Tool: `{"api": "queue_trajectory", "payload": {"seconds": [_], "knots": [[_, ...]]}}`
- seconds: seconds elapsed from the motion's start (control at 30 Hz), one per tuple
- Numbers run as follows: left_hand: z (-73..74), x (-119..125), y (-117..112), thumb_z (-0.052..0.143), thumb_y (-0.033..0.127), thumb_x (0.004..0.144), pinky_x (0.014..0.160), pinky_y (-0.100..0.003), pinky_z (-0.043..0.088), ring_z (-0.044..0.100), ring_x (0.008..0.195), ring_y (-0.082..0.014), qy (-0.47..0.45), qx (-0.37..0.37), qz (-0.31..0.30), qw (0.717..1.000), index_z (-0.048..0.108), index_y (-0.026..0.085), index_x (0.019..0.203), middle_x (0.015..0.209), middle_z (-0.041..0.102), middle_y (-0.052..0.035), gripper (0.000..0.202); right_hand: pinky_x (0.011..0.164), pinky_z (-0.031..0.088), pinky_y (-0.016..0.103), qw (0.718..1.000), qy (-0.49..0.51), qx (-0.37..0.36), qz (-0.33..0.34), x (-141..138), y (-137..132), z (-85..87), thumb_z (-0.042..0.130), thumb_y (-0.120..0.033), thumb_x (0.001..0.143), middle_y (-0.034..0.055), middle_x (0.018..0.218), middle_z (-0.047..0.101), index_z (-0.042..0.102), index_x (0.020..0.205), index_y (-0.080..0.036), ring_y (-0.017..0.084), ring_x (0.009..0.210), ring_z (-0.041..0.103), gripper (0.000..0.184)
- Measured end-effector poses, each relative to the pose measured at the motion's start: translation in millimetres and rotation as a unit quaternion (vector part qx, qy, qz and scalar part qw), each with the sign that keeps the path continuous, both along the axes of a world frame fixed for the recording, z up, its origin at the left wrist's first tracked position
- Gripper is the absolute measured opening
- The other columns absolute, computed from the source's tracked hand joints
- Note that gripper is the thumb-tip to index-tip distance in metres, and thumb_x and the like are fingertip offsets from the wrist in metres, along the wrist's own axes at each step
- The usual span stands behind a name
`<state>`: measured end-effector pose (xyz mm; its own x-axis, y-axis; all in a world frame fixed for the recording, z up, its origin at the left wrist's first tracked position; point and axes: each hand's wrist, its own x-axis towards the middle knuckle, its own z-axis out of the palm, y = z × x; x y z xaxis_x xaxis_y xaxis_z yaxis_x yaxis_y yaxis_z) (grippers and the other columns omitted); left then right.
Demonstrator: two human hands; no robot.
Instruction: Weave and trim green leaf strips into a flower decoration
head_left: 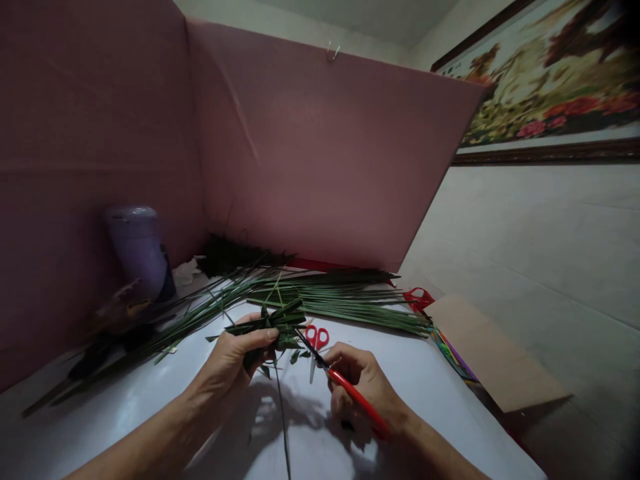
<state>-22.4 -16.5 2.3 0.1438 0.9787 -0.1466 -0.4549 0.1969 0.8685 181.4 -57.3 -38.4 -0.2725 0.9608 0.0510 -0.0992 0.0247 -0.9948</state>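
The leaf piece (286,319) is pinched between the thumb and fingers of the left hand (234,350), its far end left projecting past the thumb. One red-handled tool (357,399) is gripped in the right hand (364,380), its dark tip held at the piece's right edge. One pair of scissors (317,338) is seen between the hands. The piece is dark green, folded, with pointed ends

No text, brand or number can be read. Small dark marks (451,69) near the upper left corner of the framed picture (545,93) are too small to decipher; a dark patch (167,277) on the purple container (135,243), near the worktop's (425,393) far left corner, is blurred.
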Motion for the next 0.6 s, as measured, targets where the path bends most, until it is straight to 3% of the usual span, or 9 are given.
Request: {"api": "queue_trajectory", "payload": {"seconds": [0.27,0.6], "knots": [[-0.4,0.0,-1.9,0.071,0.007,0.061,0.050,-0.015,0.043,0.059,0.056,-0.0080,-0.010,0.002,-0.026,1.000,0.065,0.014,0.075,0.067,0.066,0.0003,0.017,0.037,0.031,0.014,0.999,0.035,-0.038,-0.005,-3.5,1.1,5.5,0.085,-0.020,0.044,-0.0079,0.045,0.055,0.058,0.073,-0.015,0.004,0.036,0.042,0.040],[1.2,0.5,-4.6,0.073,0.007,0.059,0.050,-0.016,0.044,0.058,0.055,-0.0078,-0.023,-0.003,-0.015,1.000,0.065,0.014,0.074,0.065,0.065,0.0004,0.018,0.040,0.038,0.017,0.998,0.048,-0.043,-0.018,-6.5,-0.3,5.9,0.085,-0.020,0.046,-0.0047,0.044,0.060,0.058,0.078,-0.016,0.010,0.039,0.055,0.042]]}}
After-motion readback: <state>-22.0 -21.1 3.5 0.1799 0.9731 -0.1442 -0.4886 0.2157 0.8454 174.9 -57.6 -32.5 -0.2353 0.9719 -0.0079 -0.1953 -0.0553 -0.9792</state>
